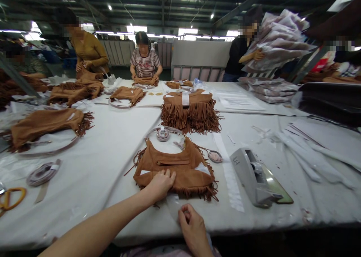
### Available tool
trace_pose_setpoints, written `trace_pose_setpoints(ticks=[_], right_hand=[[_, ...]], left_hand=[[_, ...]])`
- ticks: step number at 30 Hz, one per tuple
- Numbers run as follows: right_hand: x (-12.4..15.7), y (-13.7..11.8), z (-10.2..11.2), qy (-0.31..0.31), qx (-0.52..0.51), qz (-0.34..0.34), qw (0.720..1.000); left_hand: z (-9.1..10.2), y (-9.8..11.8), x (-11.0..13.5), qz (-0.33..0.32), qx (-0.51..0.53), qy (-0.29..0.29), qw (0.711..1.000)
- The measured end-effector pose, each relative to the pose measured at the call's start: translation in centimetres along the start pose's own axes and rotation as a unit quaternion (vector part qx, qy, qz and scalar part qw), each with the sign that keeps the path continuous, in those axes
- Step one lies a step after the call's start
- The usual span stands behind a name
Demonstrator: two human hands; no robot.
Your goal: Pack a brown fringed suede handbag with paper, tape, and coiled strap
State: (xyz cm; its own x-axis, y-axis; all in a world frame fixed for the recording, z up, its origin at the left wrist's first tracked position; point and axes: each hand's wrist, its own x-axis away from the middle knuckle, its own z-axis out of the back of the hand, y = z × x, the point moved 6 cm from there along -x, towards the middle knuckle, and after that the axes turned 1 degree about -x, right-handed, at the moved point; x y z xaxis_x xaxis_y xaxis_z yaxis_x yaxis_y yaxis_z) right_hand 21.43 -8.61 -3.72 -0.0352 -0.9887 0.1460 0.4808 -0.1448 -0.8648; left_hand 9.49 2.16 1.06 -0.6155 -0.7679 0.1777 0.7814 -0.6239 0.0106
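A brown suede-look handbag (pixel 180 174) lies in front of me, with a front zipper, fringe along its edges and white paper pieces at its lower corners. My left hand (pixel 160 183) rests on its lower front below the zipper, fingers bent slightly and touching the surface. Close to the table's front edge, my right hand (pixel 193 225) is apart from the bag, its fingers curled together; whatever they hold, if anything, is hidden. A coiled strap (pixel 163 134) with a white band sits within the curve of the bag's handle.
Behind the bag stands a stack of fringed bags (pixel 188 110). A grey tape dispenser (pixel 251 178) overlaps a phone (pixel 278 185) on the right. At left lie another bag (pixel 47 125), a coiled strap (pixel 43 173) and orange-handled scissors (pixel 12 198). Several people work across the table (pixel 84 197).
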Motion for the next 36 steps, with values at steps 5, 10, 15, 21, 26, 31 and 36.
trace_pose_setpoints(ticks=[5,10,15,21,26,31,36], right_hand=[[-0.8,1.3,-0.3,-0.048,-0.132,-0.095,0.986],[0.5,2.3,-0.3,-0.115,-0.191,-0.141,0.965],[1.1,1.6,2.7,-0.185,0.016,-0.054,0.981],[-7.6,-5.3,9.6,0.02,0.142,0.065,0.988],[-18.4,-9.7,6.8,0.027,0.259,0.128,0.957],[-25.5,-9.0,1.9,-0.004,0.342,0.062,0.938],[-27.5,-7.8,-0.4,-0.025,0.376,0.008,0.926]], left_hand=[[-0.4,-0.2,0.0,-0.011,0.007,0.005,1.0],[-1.0,0.3,0.4,0.006,0.001,0.026,1.0],[-2.8,1.1,1.0,0.044,-0.031,0.078,0.995],[-4.7,1.1,0.5,0.058,-0.041,0.131,0.989],[-4.1,0.8,0.8,0.044,0.002,0.123,0.991],[-1.3,-0.2,1.5,0.015,0.09,0.106,0.99],[0.3,-2.0,0.0,0.024,0.137,0.082,0.987]])
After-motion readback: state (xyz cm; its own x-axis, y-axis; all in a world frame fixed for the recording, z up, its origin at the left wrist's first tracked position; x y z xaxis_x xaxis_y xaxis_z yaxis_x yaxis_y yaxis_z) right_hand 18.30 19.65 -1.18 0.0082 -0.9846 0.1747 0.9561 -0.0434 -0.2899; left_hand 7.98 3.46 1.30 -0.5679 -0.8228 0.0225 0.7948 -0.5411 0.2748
